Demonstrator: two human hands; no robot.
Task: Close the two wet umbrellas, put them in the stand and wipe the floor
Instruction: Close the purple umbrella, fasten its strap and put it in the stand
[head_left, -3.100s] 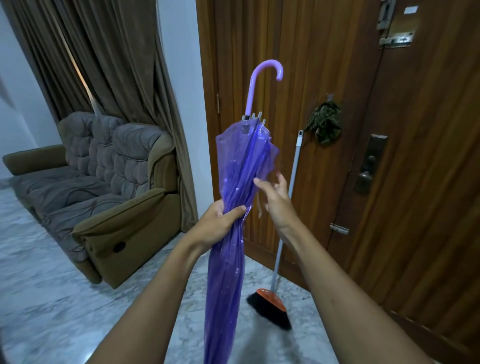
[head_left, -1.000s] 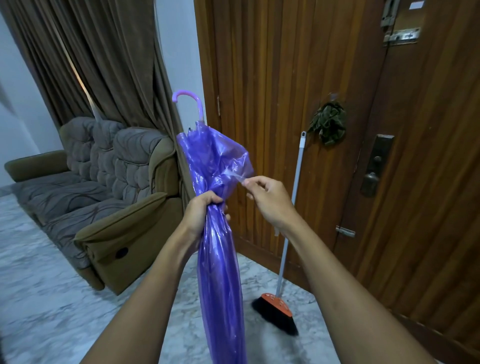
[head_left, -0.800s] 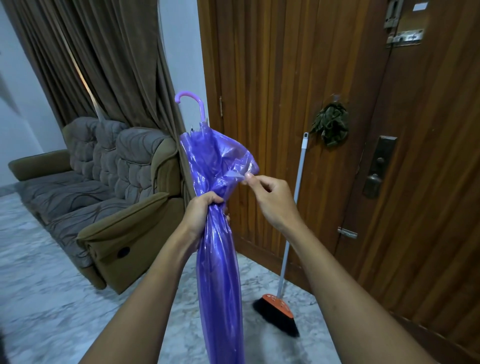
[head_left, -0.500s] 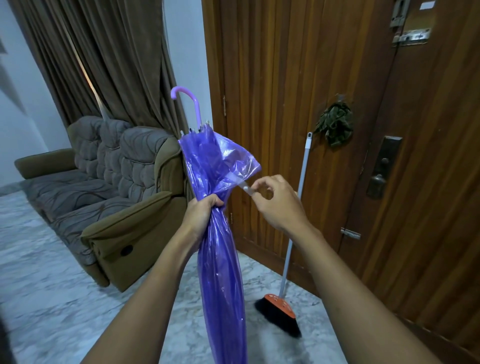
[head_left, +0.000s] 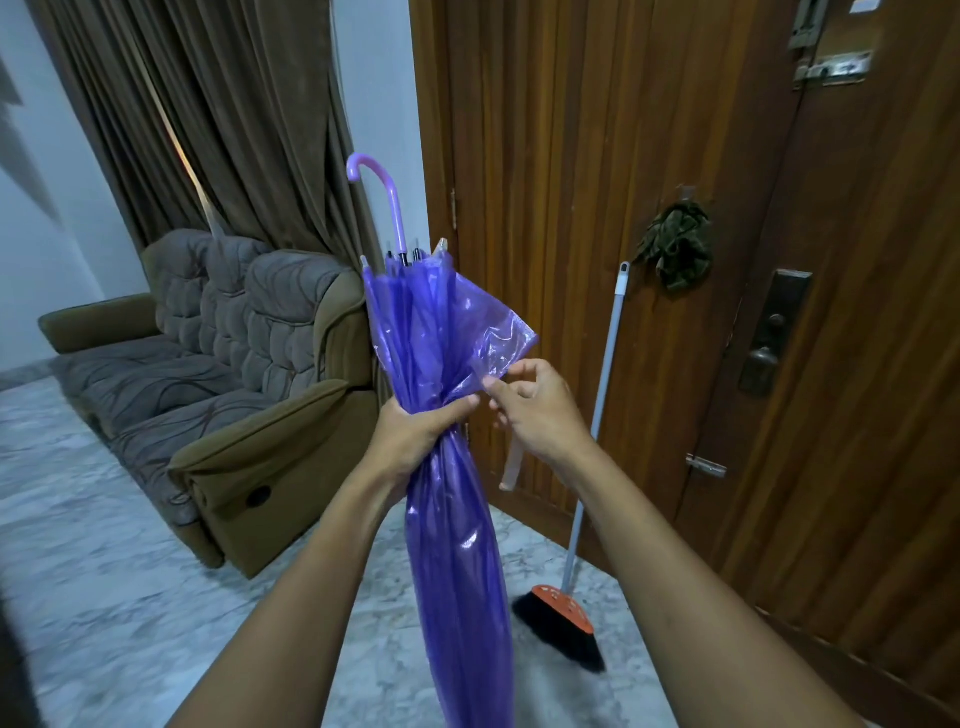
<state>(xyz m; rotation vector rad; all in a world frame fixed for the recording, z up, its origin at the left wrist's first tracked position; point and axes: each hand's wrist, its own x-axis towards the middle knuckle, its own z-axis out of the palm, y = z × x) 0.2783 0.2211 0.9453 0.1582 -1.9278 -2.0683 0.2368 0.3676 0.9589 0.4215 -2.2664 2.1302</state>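
A folded purple translucent umbrella (head_left: 457, 545) stands upside down in front of me, its curved handle (head_left: 382, 195) pointing up. My left hand (head_left: 410, 441) grips the bunched canopy around its middle. My right hand (head_left: 535, 410) pinches the canopy's loose edge, and a pale closing strap (head_left: 511, 467) hangs below that hand. The canopy flares open above my left hand. No second umbrella and no stand show in this view.
A broom (head_left: 563, 618) with an orange head leans on the wooden door (head_left: 597, 156). A dark cloth (head_left: 675, 249) hangs on the door. A brown recliner sofa (head_left: 218, 384) sits at left under curtains (head_left: 218, 114). Marble floor (head_left: 104, 597) spreads below.
The umbrella's handle has tilted from upper right to upper left. My left hand has bunched the canopy tighter, and my right hand has taken hold of the loose edge by the strap.
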